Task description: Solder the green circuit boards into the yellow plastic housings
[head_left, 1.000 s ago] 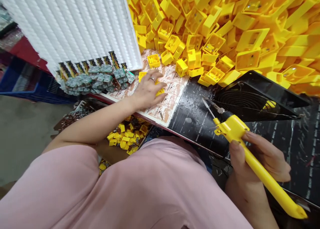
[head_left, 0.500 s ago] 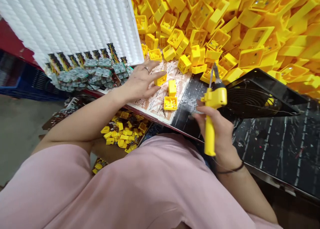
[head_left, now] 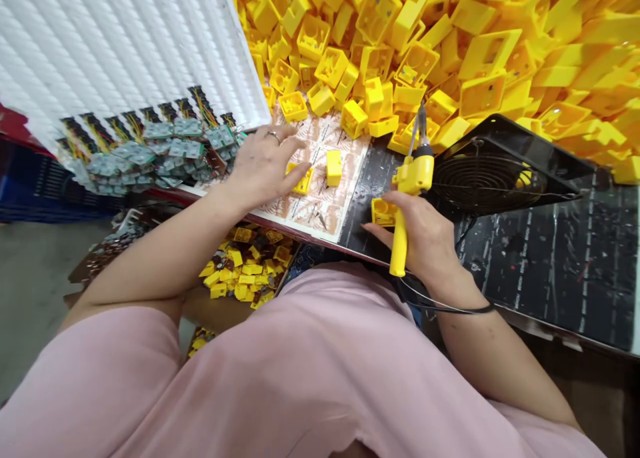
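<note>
My left hand [head_left: 265,163] rests low over a patterned sheet, fingers spread. Its thumb and fingertips are at a small yellow plastic casing [head_left: 303,181], partly hidden beneath them. My right hand [head_left: 427,235] is wrapped round the handle of a yellow soldering gun [head_left: 414,173], whose metal tip points up and away from me. Beside that hand's thumb and fingertips lies another small yellow casing [head_left: 382,212] on the black surface, open side up and partly covered by the gun. Between my hands, a third yellow casing [head_left: 333,168] stands apart on the patterned sheet [head_left: 320,208].
A large heap of yellow casings [head_left: 380,18] fills the back. A black fan [head_left: 500,171] sits right of the soldering gun. Green circuit boards with wires [head_left: 175,148] lie at left against a white foam sheet [head_left: 150,38]. Below the table edge is a box of small yellow parts [head_left: 245,271].
One open casing has moved right, from the patterned sheet to the black surface by my right hand. My left hand stays over its casing. The whole view has shifted slightly.
</note>
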Tool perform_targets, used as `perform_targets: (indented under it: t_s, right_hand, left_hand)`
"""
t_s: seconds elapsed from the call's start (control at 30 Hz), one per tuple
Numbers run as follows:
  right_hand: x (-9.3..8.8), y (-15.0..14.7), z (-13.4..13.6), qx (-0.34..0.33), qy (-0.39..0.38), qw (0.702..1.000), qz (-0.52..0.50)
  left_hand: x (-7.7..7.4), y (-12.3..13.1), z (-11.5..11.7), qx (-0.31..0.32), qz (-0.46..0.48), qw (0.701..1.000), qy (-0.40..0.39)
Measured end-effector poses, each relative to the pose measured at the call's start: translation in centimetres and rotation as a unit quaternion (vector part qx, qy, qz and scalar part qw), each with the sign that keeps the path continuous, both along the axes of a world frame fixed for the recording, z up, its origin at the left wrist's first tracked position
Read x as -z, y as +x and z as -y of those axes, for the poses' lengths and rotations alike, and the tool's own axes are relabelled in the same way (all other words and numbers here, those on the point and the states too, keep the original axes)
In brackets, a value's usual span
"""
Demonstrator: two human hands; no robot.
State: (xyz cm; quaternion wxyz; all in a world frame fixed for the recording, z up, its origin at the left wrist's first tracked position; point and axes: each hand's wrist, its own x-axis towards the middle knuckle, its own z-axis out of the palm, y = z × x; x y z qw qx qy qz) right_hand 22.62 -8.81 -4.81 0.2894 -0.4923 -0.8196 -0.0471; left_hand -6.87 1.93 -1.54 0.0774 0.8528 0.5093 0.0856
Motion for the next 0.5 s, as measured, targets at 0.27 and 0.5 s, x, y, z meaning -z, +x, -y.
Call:
perform_targets:
  t_s: [0.27, 0.5]
  right_hand:
    - [0.9, 2.9, 1.3, -0.088, -0.062, 0.994, -0.024]
    - [1.0, 4.2, 2.8, -0.058, 0.006, 0.998, 0.029]
  left_hand:
    - [1.4, 5.5, 0.5, 0.141, 0.082, 0.987, -0.006]
    - [1.3, 4.1, 3.3, 0.251, 0.009, 0.966, -0.067]
